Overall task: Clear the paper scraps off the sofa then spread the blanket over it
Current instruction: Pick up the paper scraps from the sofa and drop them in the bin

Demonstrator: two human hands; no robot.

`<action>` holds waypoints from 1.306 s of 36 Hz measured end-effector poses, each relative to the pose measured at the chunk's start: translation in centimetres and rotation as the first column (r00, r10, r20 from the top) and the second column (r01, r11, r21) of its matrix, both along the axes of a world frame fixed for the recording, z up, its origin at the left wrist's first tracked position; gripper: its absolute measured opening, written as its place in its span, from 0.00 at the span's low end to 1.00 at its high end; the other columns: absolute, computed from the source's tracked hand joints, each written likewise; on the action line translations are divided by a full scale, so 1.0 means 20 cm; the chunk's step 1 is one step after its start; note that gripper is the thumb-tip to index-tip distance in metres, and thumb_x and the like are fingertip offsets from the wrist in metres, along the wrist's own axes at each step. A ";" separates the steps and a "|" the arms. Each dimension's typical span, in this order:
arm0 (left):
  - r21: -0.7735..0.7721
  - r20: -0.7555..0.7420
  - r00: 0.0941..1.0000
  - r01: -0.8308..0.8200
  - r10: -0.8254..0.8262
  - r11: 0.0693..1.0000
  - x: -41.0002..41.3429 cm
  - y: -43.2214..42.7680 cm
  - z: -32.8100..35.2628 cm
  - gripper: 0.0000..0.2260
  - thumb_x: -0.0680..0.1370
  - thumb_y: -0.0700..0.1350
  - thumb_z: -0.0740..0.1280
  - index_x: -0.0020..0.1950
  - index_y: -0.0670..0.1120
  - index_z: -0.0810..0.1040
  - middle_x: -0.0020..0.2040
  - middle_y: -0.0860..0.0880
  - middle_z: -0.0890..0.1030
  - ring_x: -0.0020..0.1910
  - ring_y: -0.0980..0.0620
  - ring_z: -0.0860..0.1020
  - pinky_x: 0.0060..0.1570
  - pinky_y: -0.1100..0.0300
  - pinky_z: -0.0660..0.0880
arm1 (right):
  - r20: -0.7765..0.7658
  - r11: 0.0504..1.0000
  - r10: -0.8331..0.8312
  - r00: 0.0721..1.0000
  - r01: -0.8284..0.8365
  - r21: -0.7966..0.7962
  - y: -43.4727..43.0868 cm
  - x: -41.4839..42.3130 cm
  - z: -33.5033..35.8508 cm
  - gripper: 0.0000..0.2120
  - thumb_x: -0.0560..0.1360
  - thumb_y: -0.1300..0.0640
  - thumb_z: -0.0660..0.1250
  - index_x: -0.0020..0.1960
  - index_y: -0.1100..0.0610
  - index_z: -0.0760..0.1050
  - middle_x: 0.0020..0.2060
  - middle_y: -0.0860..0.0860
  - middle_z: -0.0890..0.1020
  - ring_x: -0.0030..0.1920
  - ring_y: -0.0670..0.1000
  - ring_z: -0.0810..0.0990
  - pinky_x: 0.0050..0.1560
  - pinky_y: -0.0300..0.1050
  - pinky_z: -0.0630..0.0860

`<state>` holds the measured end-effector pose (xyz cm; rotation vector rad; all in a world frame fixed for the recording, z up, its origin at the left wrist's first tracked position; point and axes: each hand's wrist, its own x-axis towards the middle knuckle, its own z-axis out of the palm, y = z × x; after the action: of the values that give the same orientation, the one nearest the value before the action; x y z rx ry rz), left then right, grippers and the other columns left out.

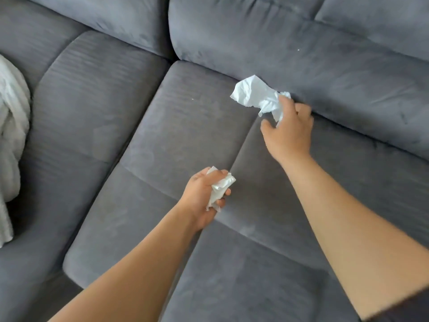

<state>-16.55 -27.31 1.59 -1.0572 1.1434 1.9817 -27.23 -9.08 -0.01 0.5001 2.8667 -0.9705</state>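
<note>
A grey sofa [185, 126] fills the view. My left hand [204, 196] hovers over the middle seat cushion and grips a crumpled white paper scrap [220, 187] in its curled fingers. My right hand [290, 131] reaches to the crease between seat and backrest and pinches a larger crumpled white paper scrap [255, 91], which sticks up to the left of the fingers. A white blanket [11, 140] lies bunched at the left edge of the sofa, partly cut off by the frame.
Two tiny white specks sit on the fabric: one on the seat cushion [193, 99], another on the backrest [298, 50]. Backrest cushions [301, 43] rise behind the seats.
</note>
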 end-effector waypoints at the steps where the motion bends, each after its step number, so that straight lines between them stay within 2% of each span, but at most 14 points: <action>1: 0.005 -0.003 1.000 0.002 -0.002 1.000 0.01 -0.01 0.00 0.11 0.71 0.41 0.72 0.30 0.50 0.75 0.37 0.47 0.81 0.30 0.50 0.78 0.19 0.65 0.61 | 0.033 0.999 -0.015 0.999 0.014 0.033 0.00 -0.07 -0.03 0.27 0.74 0.50 0.67 0.72 0.45 0.66 0.65 0.54 0.67 0.62 0.61 0.67 0.61 0.49 0.69; 3: 0.023 0.012 1.000 -0.016 0.015 1.000 0.04 -0.02 0.00 0.15 0.74 0.39 0.71 0.31 0.51 0.72 0.38 0.47 0.82 0.32 0.49 0.80 0.19 0.65 0.62 | 0.061 0.998 -0.037 0.997 0.034 0.047 -0.03 -0.17 -0.10 0.28 0.74 0.50 0.67 0.73 0.45 0.66 0.65 0.55 0.69 0.62 0.60 0.67 0.62 0.51 0.68; 6: 0.107 0.050 0.996 -0.081 0.076 0.991 0.09 -0.02 0.00 0.11 0.77 0.34 0.67 0.40 0.49 0.76 0.47 0.45 0.85 0.37 0.48 0.83 0.22 0.64 0.67 | 0.033 0.997 -0.072 0.997 0.070 0.044 -0.07 -0.24 -0.16 0.17 0.76 0.60 0.62 0.64 0.56 0.75 0.60 0.58 0.78 0.61 0.61 0.72 0.58 0.46 0.66; 10: 0.102 0.076 0.989 -0.137 0.130 0.985 0.14 -0.02 0.01 0.14 0.79 0.30 0.62 0.50 0.47 0.80 0.52 0.44 0.86 0.38 0.47 0.85 0.25 0.64 0.72 | -0.100 0.965 -0.237 0.966 0.223 -0.138 -0.12 -0.11 -0.10 0.10 0.72 0.68 0.62 0.50 0.62 0.79 0.50 0.59 0.81 0.53 0.61 0.77 0.52 0.43 0.68; 13: 0.055 0.057 0.986 -0.158 0.155 0.986 0.13 -0.03 0.02 0.08 0.79 0.36 0.66 0.54 0.45 0.82 0.45 0.44 0.84 0.32 0.50 0.79 0.24 0.62 0.69 | -0.233 0.981 -0.004 0.972 -0.041 -0.187 -0.24 0.15 0.03 0.07 0.69 0.69 0.65 0.44 0.62 0.78 0.43 0.53 0.76 0.44 0.55 0.75 0.46 0.40 0.65; 15: 0.037 0.056 0.987 -0.154 0.152 0.987 0.11 -0.03 0.02 0.07 0.81 0.44 0.65 0.55 0.44 0.81 0.41 0.44 0.82 0.30 0.50 0.77 0.23 0.62 0.68 | -0.164 0.937 0.260 0.951 -0.290 -0.195 -0.30 0.36 0.11 0.06 0.69 0.68 0.66 0.43 0.60 0.77 0.42 0.50 0.75 0.43 0.53 0.74 0.46 0.43 0.69; 18: 0.103 0.103 0.986 -0.141 0.130 0.985 0.07 -0.06 0.03 0.15 0.83 0.55 0.60 0.49 0.48 0.82 0.36 0.47 0.82 0.30 0.50 0.81 0.27 0.62 0.74 | -0.021 0.799 0.592 0.806 -0.590 -0.118 -0.38 0.61 0.18 0.04 0.68 0.65 0.66 0.40 0.58 0.74 0.40 0.53 0.76 0.43 0.57 0.73 0.43 0.53 0.72; 22: 0.084 0.059 0.991 0.116 -0.121 0.990 0.11 -0.09 0.03 0.14 0.77 0.52 0.64 0.33 0.50 0.77 0.28 0.51 0.75 0.24 0.53 0.74 0.24 0.64 0.65 | 0.126 0.745 0.666 0.735 -0.647 -0.166 -0.40 0.64 0.23 0.11 0.69 0.60 0.64 0.34 0.52 0.62 0.35 0.47 0.73 0.41 0.53 0.71 0.40 0.48 0.67; 25: 0.107 0.083 0.996 -0.027 0.018 0.994 0.13 -0.12 0.02 0.12 0.78 0.42 0.60 0.36 0.45 0.76 0.30 0.47 0.75 0.25 0.52 0.74 0.23 0.63 0.68 | 0.233 0.721 0.683 0.692 -0.589 -0.365 -0.37 0.53 0.27 0.08 0.73 0.49 0.65 0.38 0.50 0.72 0.33 0.45 0.77 0.36 0.46 0.76 0.35 0.43 0.70; 28: 0.094 0.087 0.986 -0.152 0.144 0.984 0.10 -0.17 0.01 0.13 0.81 0.39 0.58 0.40 0.44 0.79 0.32 0.49 0.73 0.26 0.54 0.69 0.22 0.64 0.63 | 0.130 0.791 0.556 0.821 -0.476 -0.384 -0.30 0.31 0.27 0.10 0.74 0.43 0.68 0.42 0.49 0.78 0.35 0.43 0.82 0.39 0.41 0.79 0.38 0.32 0.71; 31: 0.104 0.082 0.980 -0.192 0.184 0.976 0.08 -0.23 0.01 0.13 0.82 0.39 0.58 0.37 0.48 0.72 0.27 0.53 0.72 0.21 0.58 0.68 0.18 0.68 0.62 | -0.118 0.952 0.176 0.977 -0.199 -0.233 -0.18 0.00 0.24 0.08 0.75 0.50 0.71 0.43 0.54 0.80 0.36 0.45 0.83 0.38 0.43 0.79 0.43 0.34 0.73; 36: 0.156 0.076 0.966 -0.258 0.249 0.953 0.09 -0.28 0.01 0.12 0.83 0.41 0.56 0.41 0.49 0.70 0.30 0.51 0.75 0.21 0.56 0.71 0.16 0.66 0.63 | -0.375 0.971 -0.240 0.895 0.221 -0.094 0.06 -0.42 0.19 0.10 0.76 0.57 0.69 0.54 0.61 0.77 0.48 0.56 0.82 0.48 0.52 0.77 0.46 0.22 0.60; 41: 0.138 0.049 0.970 -0.243 0.238 0.960 0.10 -0.32 -0.04 0.13 0.76 0.35 0.53 0.36 0.49 0.70 0.28 0.51 0.70 0.21 0.54 0.65 0.20 0.66 0.56 | -0.340 0.968 -0.248 0.907 0.248 -0.046 0.11 -0.52 0.12 0.10 0.76 0.59 0.70 0.56 0.61 0.78 0.50 0.57 0.81 0.45 0.44 0.68 0.43 0.20 0.59; 47: 0.089 0.105 0.987 -0.130 0.121 0.988 0.13 -0.36 -0.09 0.13 0.70 0.34 0.53 0.33 0.49 0.69 0.26 0.50 0.65 0.20 0.53 0.59 0.18 0.64 0.58 | -0.366 0.970 -0.227 0.902 0.244 0.001 0.12 -0.53 0.09 0.04 0.75 0.61 0.70 0.48 0.60 0.82 0.47 0.57 0.80 0.43 0.45 0.71 0.44 0.26 0.61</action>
<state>-13.92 -34.51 -0.23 -1.1890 0.9411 2.0342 -37.85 -6.78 1.88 0.7615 3.2205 -1.1416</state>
